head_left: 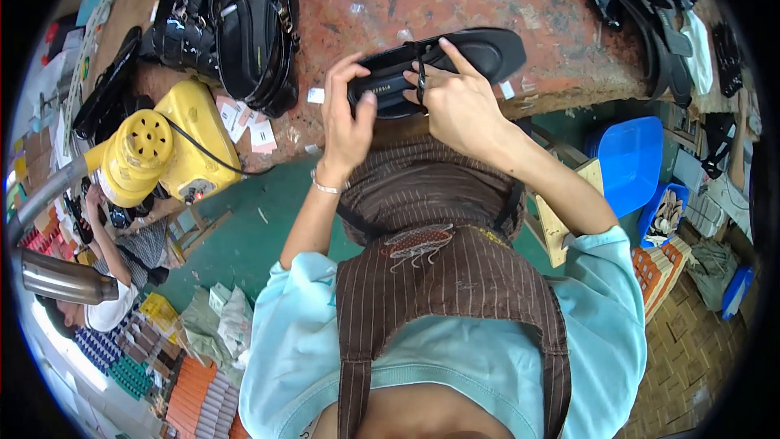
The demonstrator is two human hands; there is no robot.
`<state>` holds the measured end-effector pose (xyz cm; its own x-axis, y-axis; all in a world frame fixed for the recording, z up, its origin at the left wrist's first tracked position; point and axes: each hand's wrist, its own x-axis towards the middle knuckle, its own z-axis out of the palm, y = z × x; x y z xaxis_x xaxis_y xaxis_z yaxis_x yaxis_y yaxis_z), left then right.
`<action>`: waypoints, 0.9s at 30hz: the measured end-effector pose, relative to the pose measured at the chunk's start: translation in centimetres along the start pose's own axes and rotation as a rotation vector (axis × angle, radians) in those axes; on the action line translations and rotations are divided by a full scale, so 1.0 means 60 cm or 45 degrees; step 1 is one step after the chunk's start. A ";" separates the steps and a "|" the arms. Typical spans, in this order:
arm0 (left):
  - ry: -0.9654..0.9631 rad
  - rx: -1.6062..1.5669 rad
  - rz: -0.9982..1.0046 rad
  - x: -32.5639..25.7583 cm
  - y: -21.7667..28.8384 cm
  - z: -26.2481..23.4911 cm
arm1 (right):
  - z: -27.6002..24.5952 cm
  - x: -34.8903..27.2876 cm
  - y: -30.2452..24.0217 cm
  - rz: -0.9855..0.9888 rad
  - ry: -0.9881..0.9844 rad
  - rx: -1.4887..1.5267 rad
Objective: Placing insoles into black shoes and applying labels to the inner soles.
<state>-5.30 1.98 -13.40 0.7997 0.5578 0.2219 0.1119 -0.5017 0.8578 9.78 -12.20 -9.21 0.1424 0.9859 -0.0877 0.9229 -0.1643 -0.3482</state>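
A black sandal [497, 50] with a squared toe lies at the near edge of the worktable, its toe pointing right. My left hand [348, 118] grips the heel end, with the thumb over the insole and the fingers curled at the far side. At the middle of the sandal, my right hand [461, 106] holds the thin black strap [420, 73]. Its index finger reaches out along the far edge of the sole. The right fingertips under the strap are partly hidden.
Stacked black sandals [252, 41] stand at the back left, beside a yellow machine [195, 126] and a yellow nozzle head [142, 150]. More black footwear [650, 16] lies at the back right. Blue bins [634, 158] stand right, below the table; another person [101, 301] is at far left.
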 end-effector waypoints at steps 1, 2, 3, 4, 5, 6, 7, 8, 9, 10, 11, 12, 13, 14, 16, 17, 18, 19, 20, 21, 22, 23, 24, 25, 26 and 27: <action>-0.058 0.060 0.032 -0.009 0.013 0.003 | 0.004 0.001 0.019 0.005 0.018 -0.026; -0.051 0.102 0.032 -0.017 0.037 0.008 | 0.000 0.005 0.039 0.137 0.333 0.052; -0.043 0.141 0.026 -0.025 0.058 0.020 | -0.004 0.013 0.055 0.263 0.642 0.134; -0.024 0.223 0.022 -0.036 0.068 0.034 | -0.008 0.038 0.064 0.374 0.988 0.045; -0.014 0.285 0.019 -0.042 0.080 0.051 | -0.031 0.056 0.078 0.515 1.154 -0.222; -0.078 0.330 0.047 -0.041 0.092 0.063 | -0.042 0.069 0.099 0.590 1.066 0.141; -0.135 0.444 0.018 -0.030 0.122 0.070 | -0.051 0.072 0.115 0.669 0.964 0.502; -0.254 0.534 -0.021 -0.024 0.138 0.066 | -0.062 0.074 0.111 0.652 0.956 0.505; -0.377 0.621 -0.062 -0.020 0.145 0.066 | -0.075 0.066 0.104 0.510 0.759 0.758; -0.390 0.698 -0.037 -0.026 0.140 0.070 | -0.090 0.058 0.084 0.355 0.543 0.999; -0.400 0.780 -0.021 -0.030 0.133 0.075 | -0.099 0.038 0.030 0.367 0.523 0.698; -0.466 0.744 -0.087 -0.022 0.140 0.079 | -0.080 0.010 0.008 0.235 0.584 0.554; -0.509 0.770 -0.084 -0.017 0.141 0.087 | -0.077 -0.012 -0.012 0.127 0.618 0.170; -0.496 0.790 -0.085 -0.015 0.139 0.096 | -0.050 -0.032 -0.022 0.198 0.618 0.141; -0.496 0.806 -0.090 -0.013 0.138 0.102 | -0.019 -0.039 -0.023 0.280 0.610 0.117; -0.530 0.805 -0.046 -0.010 0.139 0.097 | -0.013 -0.025 -0.015 0.273 0.644 0.029; -0.564 0.804 -0.002 -0.008 0.140 0.093 | -0.008 -0.008 -0.005 0.265 0.678 -0.060; -0.575 0.805 0.001 -0.007 0.139 0.091 | -0.007 0.026 0.010 0.276 0.678 -0.055; -0.566 0.810 0.020 -0.006 0.139 0.092 | -0.012 0.066 0.032 0.397 0.462 -0.065; -0.550 0.813 0.031 -0.005 0.138 0.093 | -0.015 0.085 0.042 0.507 0.240 -0.074; -0.536 0.834 0.017 -0.001 0.137 0.093 | -0.014 0.084 0.044 0.501 0.241 -0.074; -0.531 0.835 0.013 -0.001 0.137 0.092 | -0.009 0.079 0.045 0.413 0.384 -0.068; -0.582 0.809 0.009 -0.004 0.138 0.092 | -0.002 0.070 0.046 0.325 0.524 -0.061; -0.622 0.788 -0.002 -0.003 0.137 0.091 | 0.014 0.053 0.039 0.267 0.768 -0.229; -0.612 0.779 0.022 -0.003 0.137 0.089 | 0.032 0.037 0.036 0.283 0.762 -0.278; -0.601 0.780 0.013 0.001 0.136 0.091 | 0.046 0.029 0.038 0.300 0.757 -0.327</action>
<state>-1.11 -5.68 -8.92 0.9538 0.2792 -0.1110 0.2997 -0.8584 0.4163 11.15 -10.92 -12.71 0.4541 0.7867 0.4182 0.8883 -0.4361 -0.1441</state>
